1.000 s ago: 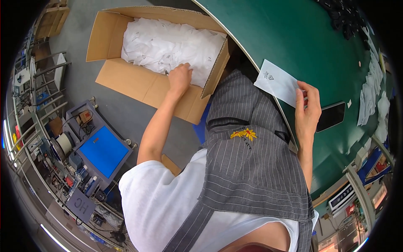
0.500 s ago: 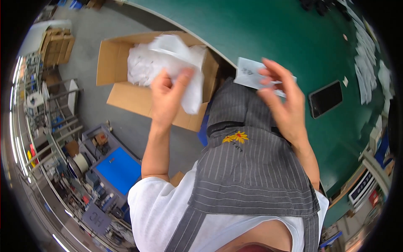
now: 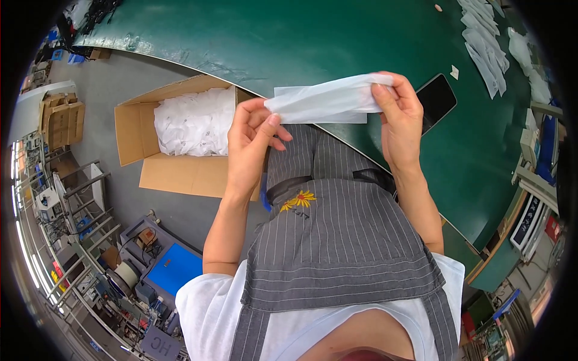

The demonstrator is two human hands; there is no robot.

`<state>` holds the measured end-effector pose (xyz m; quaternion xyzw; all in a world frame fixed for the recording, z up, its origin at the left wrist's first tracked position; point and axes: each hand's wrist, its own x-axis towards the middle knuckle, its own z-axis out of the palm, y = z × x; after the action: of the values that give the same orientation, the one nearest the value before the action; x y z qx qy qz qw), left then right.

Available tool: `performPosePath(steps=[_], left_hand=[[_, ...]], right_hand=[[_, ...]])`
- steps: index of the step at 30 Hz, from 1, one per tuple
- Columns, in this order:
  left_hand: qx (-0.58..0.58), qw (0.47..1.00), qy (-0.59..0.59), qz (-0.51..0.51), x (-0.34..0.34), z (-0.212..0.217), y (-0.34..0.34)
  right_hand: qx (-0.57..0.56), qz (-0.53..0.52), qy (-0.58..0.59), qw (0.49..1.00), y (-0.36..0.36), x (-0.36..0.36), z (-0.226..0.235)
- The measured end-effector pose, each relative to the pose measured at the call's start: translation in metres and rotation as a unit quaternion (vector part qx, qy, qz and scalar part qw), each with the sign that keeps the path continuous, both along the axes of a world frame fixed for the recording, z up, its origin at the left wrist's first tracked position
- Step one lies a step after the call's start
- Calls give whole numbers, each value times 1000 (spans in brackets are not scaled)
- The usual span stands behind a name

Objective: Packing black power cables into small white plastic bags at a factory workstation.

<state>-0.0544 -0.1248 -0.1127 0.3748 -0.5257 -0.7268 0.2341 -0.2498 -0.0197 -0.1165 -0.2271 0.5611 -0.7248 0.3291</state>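
Note:
A white translucent plastic bag [image 3: 331,96] is stretched lengthwise between my two hands, over the near edge of the green table. My left hand [image 3: 248,138] pinches its left end between thumb and fingers. At the other end, my right hand [image 3: 400,105] grips the bag with thumb and fingertips. Beneath it shows part of a flat pale sheet or bag [image 3: 356,118], mostly covered. Left of my left hand, an open cardboard box [image 3: 133,129] holds many crumpled white bags [image 3: 194,123].
A black phone [image 3: 438,103] lies on the green table [image 3: 241,36] beside my right hand. More white bags [image 3: 484,51] are spread at the table's right. A blue-topped grey unit [image 3: 176,269] and crowded racks [image 3: 66,222] stand at the lower left.
My left hand has come right, away from over the box, with the white bag. My right hand has moved off the flat pale piece and now grips the bag's other end. The view has shifted.

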Motion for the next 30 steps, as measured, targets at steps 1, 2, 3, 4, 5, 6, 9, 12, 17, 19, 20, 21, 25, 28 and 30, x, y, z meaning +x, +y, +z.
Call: performPosePath(steps=[1,2,3,4,5,6,9,12,17,19,20,21,25,28,30], left_hand=[[34,998,41,24,-5,4,0],[79,994,66,36,-12,9,3],[78,994,66,38,-17,7,6],[97,991,87,36,-22,4,9],[115,987,108,34,-26,2,11],[92,988,110,49,-30,1,12],[-11,992,88,89,-32,-3,10],[-266,963,-29,16,-36,8,14],[-352,925,-96,-108,-47,35,29],[-376,910,-117,-131,-45,38,30],[-368,916,-117,-113,-45,43,30],[-368,916,-117,-111,-42,40,28],[-174,983,-15,-47,-35,30,27],[-196,980,17,-28,-40,21,31],[-111,993,35,16,-44,30,31]], right_hand=[[-13,-26,-18,999,4,0,-1],[-16,-25,-24,999,11,0,-3],[-17,-23,-24,999,15,3,-1],[-3,-25,-8,1000,20,7,2],[9,-26,8,1000,25,11,5],[6,-2,15,1000,34,12,1],[42,36,18,998,52,12,3],[70,72,84,991,52,-2,15],[85,218,301,924,11,-1,47],[51,226,298,926,7,3,38],[53,189,225,954,8,5,34],[56,152,149,975,8,6,32],[66,159,83,982,12,12,28],[78,123,134,980,12,15,31],[96,94,180,974,11,15,30]])
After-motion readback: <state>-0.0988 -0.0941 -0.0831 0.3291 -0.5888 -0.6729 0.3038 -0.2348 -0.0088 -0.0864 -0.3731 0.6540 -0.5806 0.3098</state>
